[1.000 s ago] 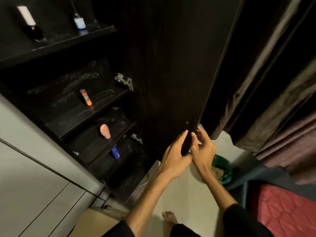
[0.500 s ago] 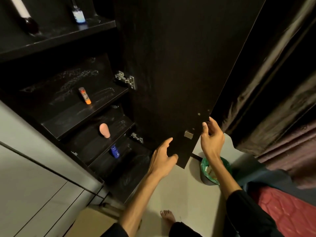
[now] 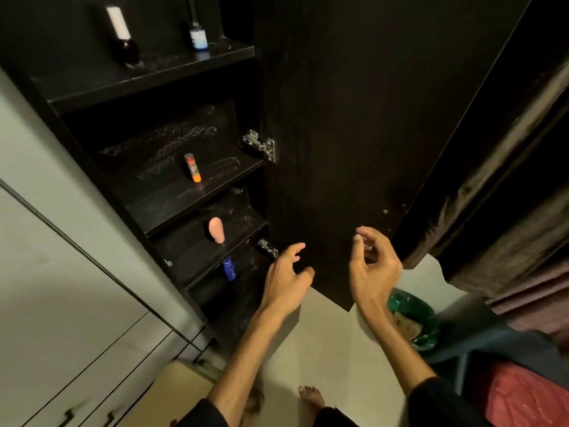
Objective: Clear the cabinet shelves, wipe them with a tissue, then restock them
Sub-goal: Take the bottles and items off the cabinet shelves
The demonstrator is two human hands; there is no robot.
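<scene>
The dark cabinet door (image 3: 338, 118) stands open, showing dusty black shelves. On the top shelf (image 3: 147, 75) are a dark bottle with a white cap (image 3: 123, 38) and a small blue-labelled bottle (image 3: 198, 35). An orange-tipped stick (image 3: 192, 167) stands on the second shelf. A pink egg-shaped sponge (image 3: 216, 229) sits on the third, and a blue bottle (image 3: 229, 269) on the fourth. My left hand (image 3: 286, 278) hovers by the door's lower inner face with loosely curled fingers. My right hand (image 3: 372, 269) is near the door's lower corner, fingers relaxed, holding nothing.
White drawer fronts (image 3: 61, 303) fill the left. A green-lined bin (image 3: 412, 318) stands on the pale floor below the door. A dark curtain (image 3: 508, 180) hangs at right above a red mattress (image 3: 523, 399). My bare foot (image 3: 311, 396) is on the floor.
The door has swung wider open. Both hands let go of its lower edge and moved apart, the left one toward the shelves.
</scene>
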